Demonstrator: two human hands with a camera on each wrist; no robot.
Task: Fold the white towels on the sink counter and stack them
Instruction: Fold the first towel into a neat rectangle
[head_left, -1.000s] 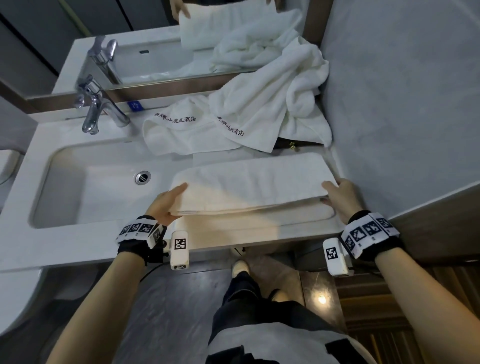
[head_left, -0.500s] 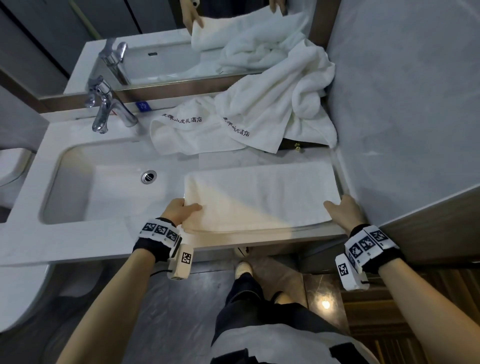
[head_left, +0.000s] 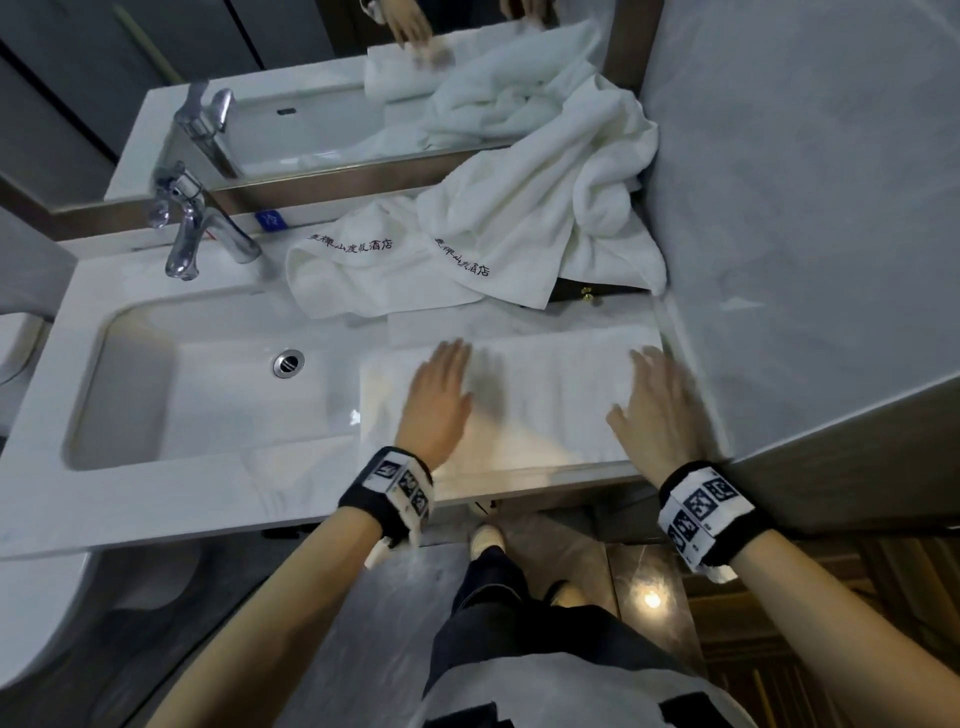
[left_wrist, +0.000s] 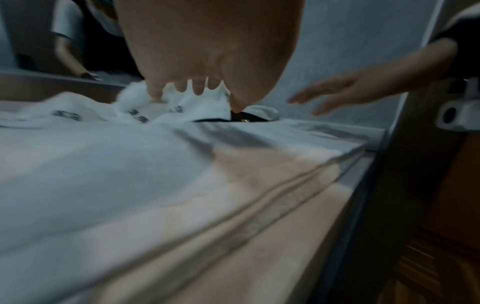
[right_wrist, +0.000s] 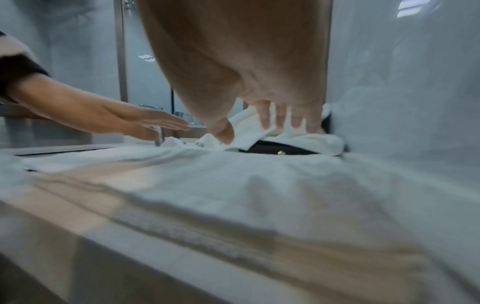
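A folded white towel (head_left: 545, 395) lies flat on the counter (head_left: 218, 493) right of the basin, its layered front edge showing in the left wrist view (left_wrist: 233, 205) and the right wrist view (right_wrist: 207, 185). My left hand (head_left: 439, 395) is over its left part with straight fingers, palm down. My right hand (head_left: 657, 405) is over its right part, fingers spread. Both hover just above the cloth or brush it; I cannot tell which. Behind, two unfolded white towels lie heaped: one with dark lettering (head_left: 363, 280) and a bigger crumpled one (head_left: 545, 218).
The basin (head_left: 208, 374) with its drain and a chrome tap (head_left: 192, 228) are to the left. A mirror (head_left: 311, 104) runs along the back. A grey wall (head_left: 805, 260) closes the right side. A dark item with a gold stud (head_left: 587, 293) peeks from under the heap.
Both hands let go of the towel's front corners and moved forward over its top, fingers now straight. The folded towel lies flat on the counter.
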